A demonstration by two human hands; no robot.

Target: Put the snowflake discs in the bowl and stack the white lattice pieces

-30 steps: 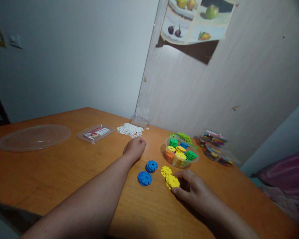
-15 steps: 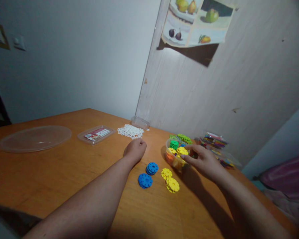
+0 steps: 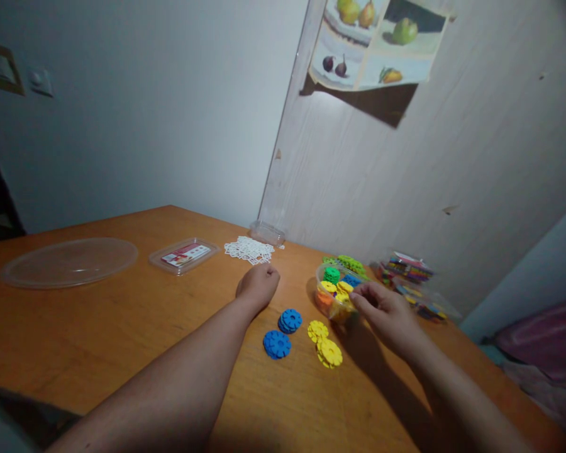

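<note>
My left hand [image 3: 257, 286] rests on the wooden table [image 3: 122, 327] as a closed fist, just behind two small stacks of blue toothed discs [image 3: 283, 333]. My right hand [image 3: 382, 308] reaches over the near side of a clear round tub [image 3: 332, 296] full of green, yellow, orange and blue discs; its fingers are curled together at the tub's rim, and what they pinch is hidden. Two stacks of yellow discs [image 3: 325, 343] lie on the table just left of that hand.
A large clear round lid [image 3: 68, 261] lies at the far left. A clear flat box with a red label [image 3: 183, 255], white lattice pieces [image 3: 248, 248] and a small clear container [image 3: 266, 233] sit further back. Loose green pieces [image 3: 351, 263] and trays of multicoloured pieces [image 3: 410, 280] stand by the wall.
My right hand left the yellow stacks, moved up to the clear tub and now hovers at its near rim. The left fist has stayed put.
</note>
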